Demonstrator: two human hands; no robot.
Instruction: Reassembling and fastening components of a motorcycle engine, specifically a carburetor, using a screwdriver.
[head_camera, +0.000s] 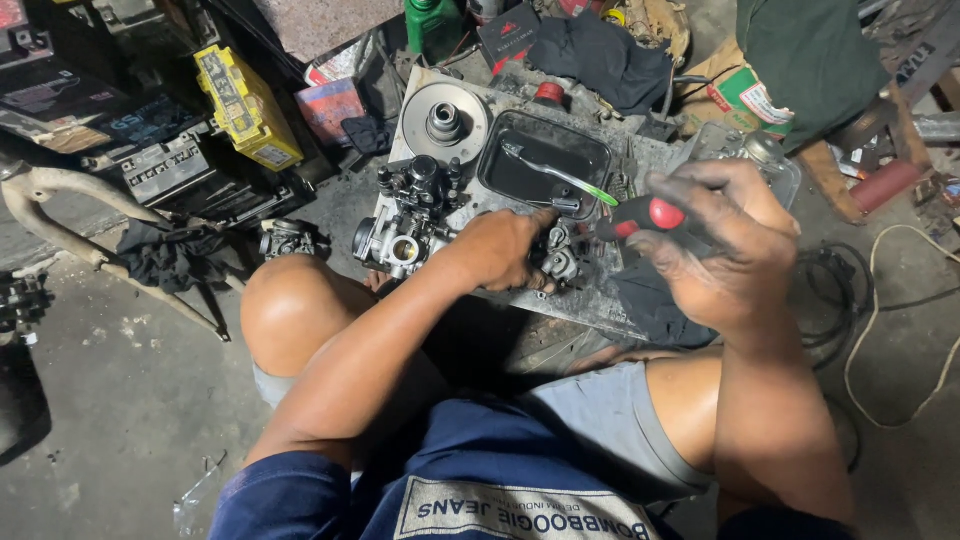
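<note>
My left hand (503, 249) presses down on a small grey metal carburetor part (561, 258) that rests on a dirty metal board (600, 300). My right hand (715, 240) grips a screwdriver with a red and black handle (640, 216), its tip pointing left at that part. A second, larger carburetor body (410, 222) stands just left of my left hand. Behind the hands lies a black tray (545, 160) with a green-handled tool (565, 177) across it.
A round metal pulley disc (444, 122) sits at the board's far left. Yellow box (247, 106), batteries (165, 165), dark rags (600, 55), a green bottle (432, 25) and cables (880, 330) surround the board on the concrete floor. My bare knees flank the work.
</note>
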